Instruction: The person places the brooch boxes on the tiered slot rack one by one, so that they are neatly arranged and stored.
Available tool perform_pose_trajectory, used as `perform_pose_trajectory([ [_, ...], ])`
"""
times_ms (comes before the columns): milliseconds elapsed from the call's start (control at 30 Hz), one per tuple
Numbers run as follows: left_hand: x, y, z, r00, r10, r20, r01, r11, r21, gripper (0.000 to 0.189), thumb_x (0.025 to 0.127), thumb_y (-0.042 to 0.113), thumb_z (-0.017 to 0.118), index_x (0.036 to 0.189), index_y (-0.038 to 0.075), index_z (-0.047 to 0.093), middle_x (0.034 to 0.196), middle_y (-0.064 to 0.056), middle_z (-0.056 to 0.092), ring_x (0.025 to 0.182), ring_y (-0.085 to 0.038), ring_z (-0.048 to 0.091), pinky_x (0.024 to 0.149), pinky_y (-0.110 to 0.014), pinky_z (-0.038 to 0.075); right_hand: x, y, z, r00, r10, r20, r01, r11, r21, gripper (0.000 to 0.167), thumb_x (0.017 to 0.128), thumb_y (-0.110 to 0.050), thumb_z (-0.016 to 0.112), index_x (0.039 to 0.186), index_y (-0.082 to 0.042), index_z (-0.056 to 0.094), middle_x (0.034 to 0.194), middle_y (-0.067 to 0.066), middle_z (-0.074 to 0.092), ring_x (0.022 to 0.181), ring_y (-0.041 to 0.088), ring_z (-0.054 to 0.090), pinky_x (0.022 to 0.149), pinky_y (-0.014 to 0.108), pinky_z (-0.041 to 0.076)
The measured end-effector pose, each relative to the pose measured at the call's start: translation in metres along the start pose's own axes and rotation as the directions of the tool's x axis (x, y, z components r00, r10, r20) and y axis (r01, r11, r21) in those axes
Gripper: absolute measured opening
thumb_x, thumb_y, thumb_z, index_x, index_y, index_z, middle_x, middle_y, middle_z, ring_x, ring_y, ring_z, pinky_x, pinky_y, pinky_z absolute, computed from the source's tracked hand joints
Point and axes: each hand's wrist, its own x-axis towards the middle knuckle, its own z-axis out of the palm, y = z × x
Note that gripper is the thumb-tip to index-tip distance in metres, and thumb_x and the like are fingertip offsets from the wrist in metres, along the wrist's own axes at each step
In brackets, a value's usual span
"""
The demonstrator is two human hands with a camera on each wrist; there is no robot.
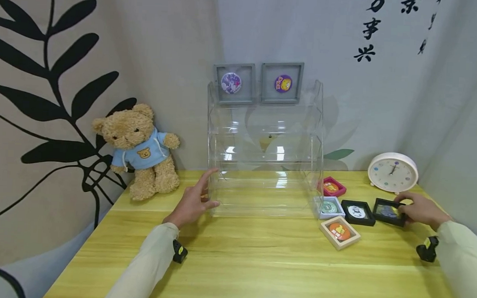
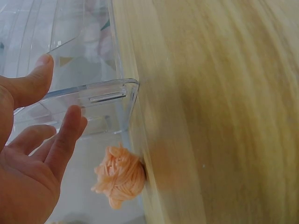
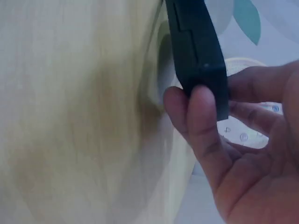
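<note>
My right hand [image 1: 423,209] pinches the right end of a black square badge frame [image 1: 387,212] with a dark picture inside. In the right wrist view, thumb and fingers grip the edge of that frame [image 3: 198,51], tilted up over the table. At the left side of a clear acrylic tiered display rack [image 1: 261,168] is my left hand [image 1: 192,202]. Its thumb and fingers are spread around the side panel [image 2: 110,88] in the left wrist view. On the rack's top tier stand two grey frames, one with a purple badge [image 1: 231,83], the other with a yellow-and-purple badge [image 1: 283,83].
Right of the rack lie a pink frame [image 1: 342,189], a pale blue frame [image 1: 341,208], another black frame [image 1: 369,219] and a beige frame [image 1: 336,243]. A white clock [image 1: 393,172] stands behind them. A teddy bear [image 1: 145,153] sits left; an orange yarn-like bundle [image 2: 120,176] shows near the table edge.
</note>
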Motion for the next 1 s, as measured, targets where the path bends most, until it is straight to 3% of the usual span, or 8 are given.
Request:
perform_pose_trajectory([
  [167, 0.001, 0.000, 0.000, 1.000, 0.006, 0.000, -0.006, 1.000, 0.004, 0.102, 0.084, 0.008, 0.080, 0.152, 0.056, 0.021, 0.152, -0.033, 0.042, 0.125, -0.048, 0.060, 0.098, -0.052, 0.059, -0.006, 0.004, -0.002, 1.000, 0.011, 0.017, -0.014, 0.979, 0.201, 0.043, 0.099, -0.005, 0.050, 0.136, 0.016, 0.042, 0.085, 0.003, 0.064, 0.066, 0.010, 0.060, 0.061, 0.031, 0.062],
  [300, 0.002, 0.000, -0.002, 1.000, 0.008, 0.004, -0.008, 1.000, 0.004, 0.102, 0.085, 0.009, 0.080, 0.152, 0.056, 0.020, 0.153, -0.033, 0.040, 0.125, -0.048, 0.060, 0.099, -0.052, 0.058, -0.008, 0.002, -0.006, 0.999, -0.019, 0.036, 0.006, 0.944, 0.329, 0.026, 0.102, -0.010, 0.053, 0.124, -0.021, 0.061, 0.094, -0.002, 0.064, 0.072, 0.008, 0.063, 0.066, 0.033, 0.064],
  [367, 0.002, 0.001, -0.003, 1.000, 0.005, 0.000, -0.005, 1.000, 0.006, 0.102, 0.084, 0.009, 0.080, 0.152, 0.056, 0.020, 0.153, -0.033, 0.041, 0.124, -0.048, 0.060, 0.098, -0.052, 0.059, -0.009, 0.002, -0.008, 0.998, -0.038, 0.044, 0.020, 0.931, 0.365, 0.030, 0.102, -0.012, 0.053, 0.114, -0.040, 0.059, 0.098, -0.006, 0.064, 0.077, 0.007, 0.064, 0.069, 0.033, 0.064],
  [433, 0.002, 0.002, -0.003, 1.000, 0.001, -0.002, -0.001, 1.000, 0.005, 0.102, 0.084, 0.009, 0.080, 0.152, 0.057, 0.021, 0.152, -0.033, 0.041, 0.124, -0.048, 0.060, 0.098, -0.052, 0.059, -0.010, 0.001, -0.009, 0.998, -0.056, 0.040, 0.037, 0.925, 0.379, 0.036, 0.103, -0.012, 0.053, 0.110, -0.047, 0.057, 0.100, -0.010, 0.063, 0.082, 0.004, 0.065, 0.070, 0.032, 0.064],
  [767, 0.000, 0.002, -0.002, 1.000, -0.025, -0.003, 0.025, 1.000, 0.008, 0.102, 0.084, 0.009, 0.080, 0.151, 0.058, 0.020, 0.152, -0.033, 0.043, 0.125, -0.048, 0.060, 0.098, -0.055, 0.058, -0.017, -0.004, -0.010, 0.997, -0.070, -0.024, 0.074, 0.909, 0.410, 0.031, 0.103, -0.015, 0.056, 0.119, -0.042, 0.061, 0.096, -0.021, 0.063, 0.084, 0.000, 0.062, 0.070, 0.029, 0.063],
  [1000, 0.000, 0.000, -0.001, 1.000, -0.016, 0.004, 0.016, 1.000, -0.004, 0.102, 0.084, 0.008, 0.080, 0.151, 0.058, 0.020, 0.154, -0.032, 0.040, 0.126, -0.049, 0.059, 0.097, -0.054, 0.058, -0.019, -0.011, -0.013, 0.988, -0.121, -0.093, 0.151, 0.871, 0.467, 0.035, 0.102, -0.008, 0.056, 0.122, -0.037, 0.062, 0.099, -0.025, 0.066, 0.083, 0.002, 0.064, 0.068, 0.026, 0.062],
])
